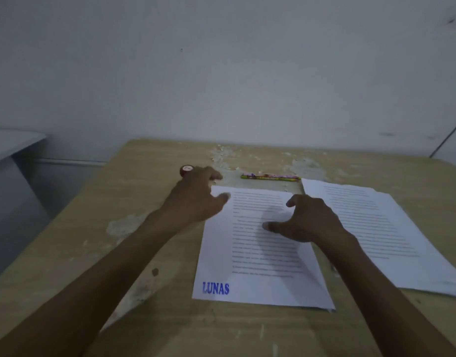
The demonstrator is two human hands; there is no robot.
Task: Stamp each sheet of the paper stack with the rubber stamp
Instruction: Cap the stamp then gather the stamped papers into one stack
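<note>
The left hand (193, 195) is hovering with loose, spread fingers, grasping nothing, beside the small red round rubber stamp (186, 170) standing on the worn tan wooden desk (134, 181). The right hand (308, 221), fingers spread, is pressing the white printed sheet stamped "LUNAS" (247, 287); a second white paper stack (391, 235) is lying just right.

Two bare forearms with no sleeves in view, left hand (196, 199) and right hand (308, 222) bare, no rings, watch or bracelets visible, wrists uncovered, slim fingers, details softened by dim light and blur
</note>
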